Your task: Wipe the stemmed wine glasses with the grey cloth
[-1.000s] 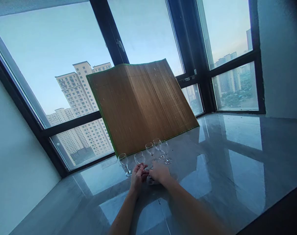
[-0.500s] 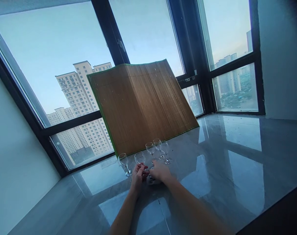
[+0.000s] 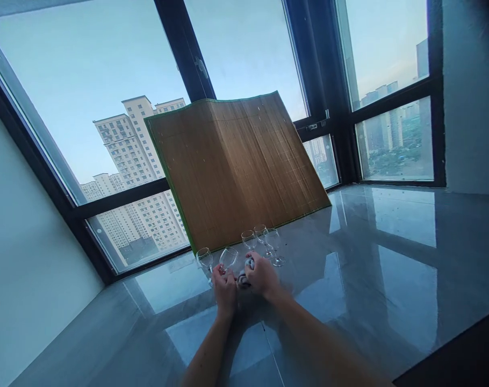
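My left hand [image 3: 225, 286] is closed round the lower part of a clear stemmed glass [image 3: 229, 258], whose bowl tilts above my fingers. A crumpled greyish cloth [image 3: 244, 279] hangs from my right hand [image 3: 263, 275], which is closed on it close to the held glass. Left of my left hand stands another stemmed glass [image 3: 205, 259], its base partly hidden behind the fingers. Just beyond my right hand are three more: one glass [image 3: 248, 239], a second glass [image 3: 260, 234] and a third glass [image 3: 273, 242] at the right.
A brown woven mat with a green edge [image 3: 240, 172] leans against the dark window frame behind the glasses. The glossy grey tiled surface [image 3: 317, 301] reflects the windows. A pale wall [image 3: 22, 269] rises at the left, and buildings show outside.
The held glass now tilts, and my left hand has turned about its stem. My right hand has lifted part of the cloth up beside it. The view has shifted slightly.
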A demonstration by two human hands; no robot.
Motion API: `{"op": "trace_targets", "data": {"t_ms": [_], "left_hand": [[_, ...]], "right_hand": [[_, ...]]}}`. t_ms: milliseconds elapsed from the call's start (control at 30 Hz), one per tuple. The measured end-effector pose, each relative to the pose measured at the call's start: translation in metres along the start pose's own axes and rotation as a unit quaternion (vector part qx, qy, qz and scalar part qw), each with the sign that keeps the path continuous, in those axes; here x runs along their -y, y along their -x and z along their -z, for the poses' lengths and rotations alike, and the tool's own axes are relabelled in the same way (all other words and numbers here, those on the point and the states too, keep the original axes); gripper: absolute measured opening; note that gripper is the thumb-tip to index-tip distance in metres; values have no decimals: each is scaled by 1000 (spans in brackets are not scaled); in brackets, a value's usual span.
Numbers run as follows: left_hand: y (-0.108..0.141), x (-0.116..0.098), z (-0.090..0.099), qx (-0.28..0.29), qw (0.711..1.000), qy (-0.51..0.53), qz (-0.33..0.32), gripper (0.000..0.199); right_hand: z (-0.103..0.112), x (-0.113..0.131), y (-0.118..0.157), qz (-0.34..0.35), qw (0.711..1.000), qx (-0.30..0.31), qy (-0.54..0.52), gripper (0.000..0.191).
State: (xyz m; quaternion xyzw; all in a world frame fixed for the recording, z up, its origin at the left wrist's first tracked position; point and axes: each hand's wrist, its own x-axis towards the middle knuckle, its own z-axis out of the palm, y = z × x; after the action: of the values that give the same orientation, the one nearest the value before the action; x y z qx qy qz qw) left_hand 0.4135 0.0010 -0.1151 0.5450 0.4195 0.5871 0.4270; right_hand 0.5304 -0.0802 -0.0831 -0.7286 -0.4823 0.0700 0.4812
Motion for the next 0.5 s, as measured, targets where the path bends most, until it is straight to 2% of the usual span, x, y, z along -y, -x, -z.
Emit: {"op": "trace_targets", "data": {"t_ms": [67, 200, 367, 500], "left_hand": [[0, -2, 1, -31, 999, -15, -11, 27], [0, -1, 1, -36, 999, -6, -5, 28], [0, 6, -1, -1, 996, -76, -47, 28], [0, 10, -2, 16, 996, -74, -47, 24]], "right_hand": [[1, 3, 1, 18, 998, -49, -36, 37], [1, 6, 3, 67, 988, -108, -85, 36], [-3, 7, 5, 102, 978, -150, -103, 36], [-8, 6, 8, 126, 967, -185, -118, 34]]}}
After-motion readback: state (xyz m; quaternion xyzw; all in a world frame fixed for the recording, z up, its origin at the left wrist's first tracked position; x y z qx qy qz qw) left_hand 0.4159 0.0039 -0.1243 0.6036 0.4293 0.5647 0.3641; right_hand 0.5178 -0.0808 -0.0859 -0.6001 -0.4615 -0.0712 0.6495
